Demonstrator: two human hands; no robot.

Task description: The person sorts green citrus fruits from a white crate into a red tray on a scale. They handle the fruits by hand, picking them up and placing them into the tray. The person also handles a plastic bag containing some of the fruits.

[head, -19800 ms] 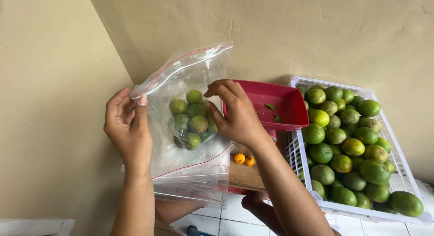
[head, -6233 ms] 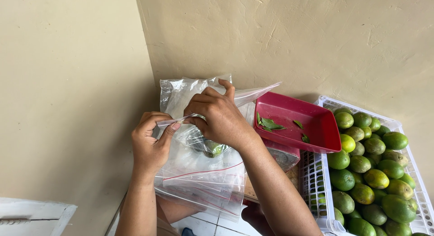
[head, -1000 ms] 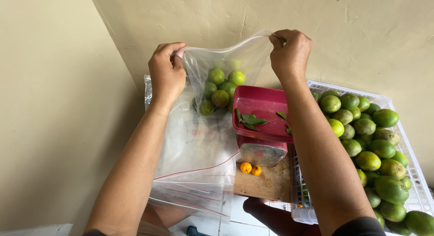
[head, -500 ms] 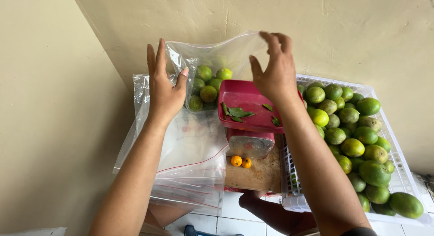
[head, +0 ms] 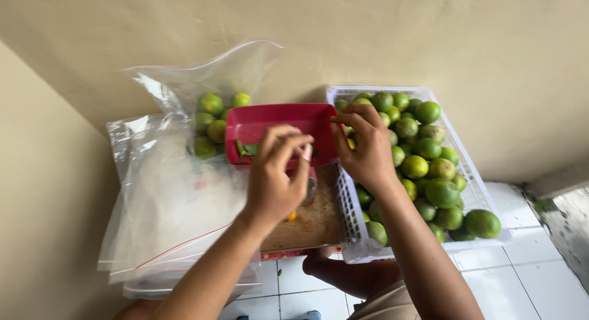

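The left hand [head: 277, 176] sits at the centre of the frame, seen from the back, its fingers curled loosely toward the near edge of the red tray [head: 279, 125]. Whether the fingertips grip that edge or only hover at it cannot be told, since the hand hides the contact. The right hand [head: 363, 149] is just to the right of it, fingers bent and fingertips at the tray's right corner, where the tray meets the white crate [head: 469, 166]; it seems to pinch or touch that corner, but a firm grasp cannot be confirmed.

The tray lies directly above both hands in the picture, its open side up, with a green leaf [head: 246, 149] lying in its lower left corner. Under the tray and the left hand is a brown board [head: 310, 225], and a small orange fruit [head: 291, 216] peeps out below the left palm.

Left of the tray, in the upper left of the frame, a clear bag [head: 184, 90] stands open against the wall with several limes [head: 210, 104] inside, touching the tray's left side. Below it, a stack of flat clear bags [head: 162, 215] spreads toward the lower left.

To the right, the crate fills the right centre, heaped with green limes [head: 442, 191]. White floor tiles [head: 534, 277] show at the lower right.
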